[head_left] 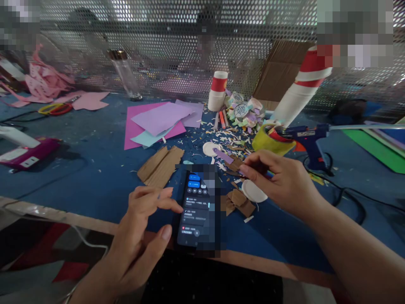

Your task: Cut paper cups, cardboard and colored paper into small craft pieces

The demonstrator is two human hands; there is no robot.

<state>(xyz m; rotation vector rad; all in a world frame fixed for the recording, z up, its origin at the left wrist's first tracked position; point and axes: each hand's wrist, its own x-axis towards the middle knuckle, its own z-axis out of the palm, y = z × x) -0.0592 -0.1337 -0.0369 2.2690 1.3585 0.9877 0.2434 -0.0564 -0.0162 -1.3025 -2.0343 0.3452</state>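
A black smartphone (193,211) lies on the blue table near the front edge, its screen lit. My left hand (142,228) rests beside it, fingers apart, index finger reaching onto the screen's left edge. My right hand (281,179) hovers over the craft scraps to the right, fingers pinched on a thin stick-like object with a purple and rainbow-coloured end (245,172). Under it lie a white paper disc (255,192) and brown cardboard bits (238,200).
Pink and purple paper sheets (158,122), cardboard pieces (161,166), a stack of red-and-white paper cups (217,90), a tilted cup stack (300,90), yellow tape roll (272,141), blue glue gun (308,141) with cord, a clear bottle (126,76), scissors (55,109), perforated metal screen behind.
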